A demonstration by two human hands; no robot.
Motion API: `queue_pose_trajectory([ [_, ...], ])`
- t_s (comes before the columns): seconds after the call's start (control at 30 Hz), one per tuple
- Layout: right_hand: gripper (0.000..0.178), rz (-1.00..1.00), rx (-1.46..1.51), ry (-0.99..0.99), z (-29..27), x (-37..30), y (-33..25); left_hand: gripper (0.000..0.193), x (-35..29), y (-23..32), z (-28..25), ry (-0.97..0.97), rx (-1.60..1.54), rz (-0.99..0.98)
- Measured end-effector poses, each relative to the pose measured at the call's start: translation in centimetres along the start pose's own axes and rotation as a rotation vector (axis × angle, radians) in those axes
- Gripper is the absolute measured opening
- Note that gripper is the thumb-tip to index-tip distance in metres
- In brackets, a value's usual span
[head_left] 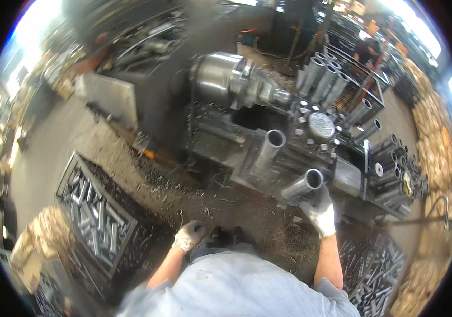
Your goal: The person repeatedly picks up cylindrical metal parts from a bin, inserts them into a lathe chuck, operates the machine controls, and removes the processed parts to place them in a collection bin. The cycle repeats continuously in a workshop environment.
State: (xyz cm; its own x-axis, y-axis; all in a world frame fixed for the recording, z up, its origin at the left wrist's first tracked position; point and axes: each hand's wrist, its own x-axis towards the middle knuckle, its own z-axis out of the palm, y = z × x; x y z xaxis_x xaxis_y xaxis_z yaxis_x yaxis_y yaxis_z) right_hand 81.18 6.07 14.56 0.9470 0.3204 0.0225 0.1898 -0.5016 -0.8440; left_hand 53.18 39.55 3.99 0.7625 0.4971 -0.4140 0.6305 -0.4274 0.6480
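My right hand [321, 214], in a whitish work glove, is closed against the side of a grey metal tube [299, 186]. The open end of this tube tilts toward the right; part of the grip is hidden. Just left of it, a similar metal tube [266, 156] stands on the machine bed with its open end up. My left hand [188, 236], also gloved, hangs low near my waist with the fingers curled. Its fingertips look dark, and whether anything is inside them is hidden.
Ahead is a lathe with a shiny chuck [219, 74] and a round, bolted tool turret [321, 125]. Several tubes [327, 79] stand beyond, more at right. A metal bin [125, 244] of short pieces is at left. Metal chips [168, 182] litter the floor.
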Motion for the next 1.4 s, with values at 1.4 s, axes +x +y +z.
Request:
queue_pose_trajectory([
  [1.4,0.053,-2.341,0.081,-2.513,50.2,-81.6,-37.8,0.048,-63.5,-7.8,41.4,2.292,0.048,-2.995],
])
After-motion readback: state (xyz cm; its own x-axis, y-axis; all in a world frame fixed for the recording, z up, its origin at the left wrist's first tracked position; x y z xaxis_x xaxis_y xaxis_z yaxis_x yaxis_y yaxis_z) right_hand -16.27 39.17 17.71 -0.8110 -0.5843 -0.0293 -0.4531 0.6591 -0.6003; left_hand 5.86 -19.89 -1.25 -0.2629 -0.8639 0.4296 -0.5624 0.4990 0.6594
